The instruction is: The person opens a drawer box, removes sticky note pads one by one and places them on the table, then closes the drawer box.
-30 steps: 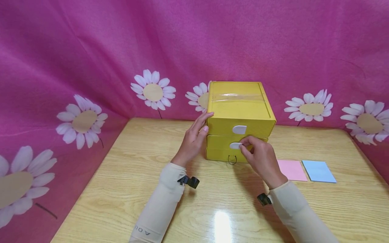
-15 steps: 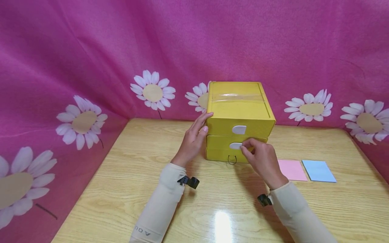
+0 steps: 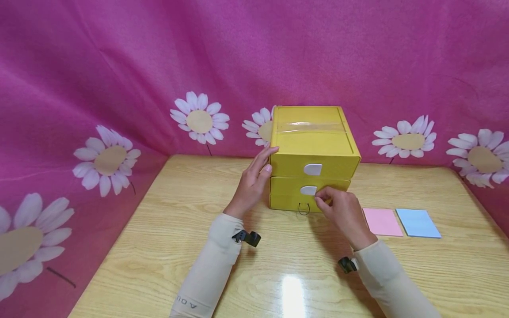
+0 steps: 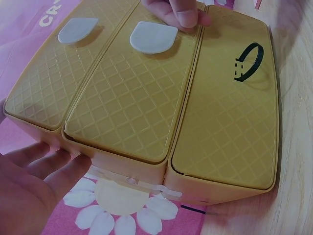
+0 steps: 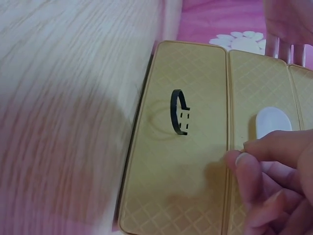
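Observation:
A yellow drawer unit (image 3: 314,141) stands on the table, its fronts quilted. White tabs mark the top front and the middle front; a black loop handle (image 4: 252,61) sits on the lowest one. My left hand (image 3: 248,183) rests with extended fingers against the unit's left side. My right hand (image 3: 343,212) has thumb and index fingertip drawn together just below and right of the middle white tab (image 3: 308,190). In the right wrist view those fingertips lie at the seam between the middle and lowest drawers, off the tab, with nothing visible between them.
Right of the unit, a pink paper pad (image 3: 383,222) and a blue paper pad (image 3: 418,223) lie flat on the wooden table (image 3: 167,256). Clear tape (image 3: 310,127) crosses the unit's top. A magenta flowered cloth (image 3: 222,48) hangs behind and at the sides.
My right hand has shifted slightly down, its fingertips moving from the middle tab's right end to just below it. The left hand and the drawer unit have stayed in place.

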Action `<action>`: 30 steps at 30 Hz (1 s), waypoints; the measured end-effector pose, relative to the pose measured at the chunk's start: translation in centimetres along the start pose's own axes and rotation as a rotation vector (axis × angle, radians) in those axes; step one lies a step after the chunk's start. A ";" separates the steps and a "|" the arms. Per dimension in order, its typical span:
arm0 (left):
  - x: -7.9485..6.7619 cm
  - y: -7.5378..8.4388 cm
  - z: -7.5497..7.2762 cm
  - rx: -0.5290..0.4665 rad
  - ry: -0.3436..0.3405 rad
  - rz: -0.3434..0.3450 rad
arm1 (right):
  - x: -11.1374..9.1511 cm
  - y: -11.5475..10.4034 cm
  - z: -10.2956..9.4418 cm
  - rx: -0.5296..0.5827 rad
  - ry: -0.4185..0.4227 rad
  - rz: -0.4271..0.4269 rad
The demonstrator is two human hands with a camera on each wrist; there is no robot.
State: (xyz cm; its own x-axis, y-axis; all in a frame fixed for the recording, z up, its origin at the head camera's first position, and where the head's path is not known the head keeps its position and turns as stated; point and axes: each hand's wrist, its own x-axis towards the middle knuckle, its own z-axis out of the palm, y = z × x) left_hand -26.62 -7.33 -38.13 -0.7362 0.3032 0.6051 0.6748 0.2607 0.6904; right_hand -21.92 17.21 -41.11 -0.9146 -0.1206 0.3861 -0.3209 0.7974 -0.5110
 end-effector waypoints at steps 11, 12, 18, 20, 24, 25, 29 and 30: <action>0.1 0.0 0.0 0.004 0.000 0.017 | -0.1 0.3 1.0 0.020 -0.040 -0.032; 0.1 0.0 -0.1 0.004 0.000 0.015 | -0.1 0.3 1.0 0.021 -0.051 -0.034; 0.1 -0.1 -0.1 -0.001 0.005 0.016 | -0.1 0.3 1.6 0.024 -0.091 -0.058; 0.1 -0.1 0.0 -0.001 0.007 0.016 | -0.1 0.4 1.7 0.020 -0.093 -0.071; 0.1 -0.2 0.0 -0.006 0.007 0.015 | -0.1 0.5 2.0 0.017 -0.097 -0.087; 0.1 -0.2 0.0 -0.006 0.007 0.017 | -0.1 0.6 2.1 0.017 -0.096 -0.089; 0.0 0.3 -0.1 -0.007 0.017 0.029 | -0.1 0.8 2.2 0.026 -0.091 -0.098; 0.0 0.2 0.0 -0.005 0.019 0.032 | -0.1 0.9 2.3 0.028 -0.091 -0.096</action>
State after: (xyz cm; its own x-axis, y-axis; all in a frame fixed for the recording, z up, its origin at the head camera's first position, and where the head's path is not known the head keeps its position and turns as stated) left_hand -26.47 -7.28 -37.93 -0.7148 0.2939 0.6345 0.6981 0.2462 0.6724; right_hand -22.68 16.59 -43.32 -0.8974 -0.2503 0.3635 -0.4139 0.7631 -0.4964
